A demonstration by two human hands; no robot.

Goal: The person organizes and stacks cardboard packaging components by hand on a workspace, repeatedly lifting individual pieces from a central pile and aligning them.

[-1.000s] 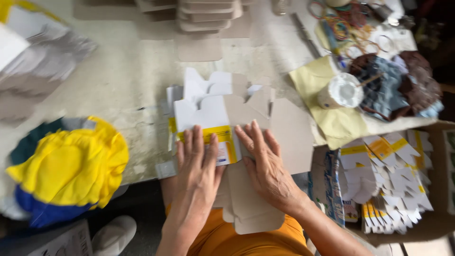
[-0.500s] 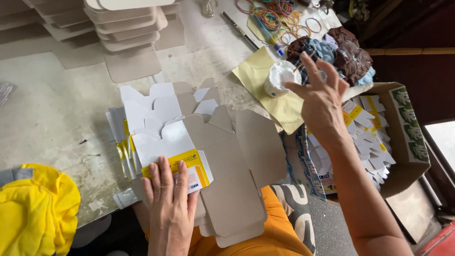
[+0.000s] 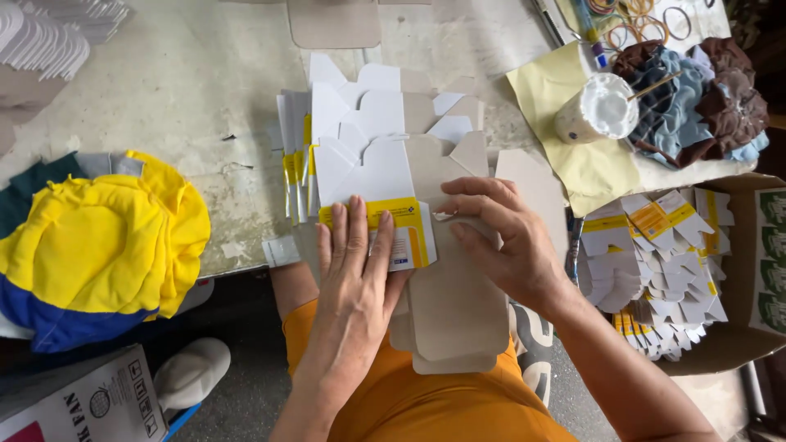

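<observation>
A stack of flat die-cut carton blanks (image 3: 385,155), white and grey-brown with yellow bands, lies on the table edge over my lap. My left hand (image 3: 354,270) lies flat on the top blank's yellow-banded flap (image 3: 409,225), fingers together. My right hand (image 3: 499,237) rests on the grey-brown panel (image 3: 454,303) beside it, fingertips pressing at the flap's right edge. Neither hand grips anything.
A white glue pot (image 3: 596,110) with a stick stands on yellow paper (image 3: 589,168) at the right, next to dark cloth rags (image 3: 696,106). A cardboard box (image 3: 737,327) of folded cartons sits lower right. A yellow and blue cloth (image 3: 98,245) lies at the left.
My right hand has come back from the glue pot to the blank and now presses beside the flap. My left hand has stayed flat on the blank. The camera has shifted.
</observation>
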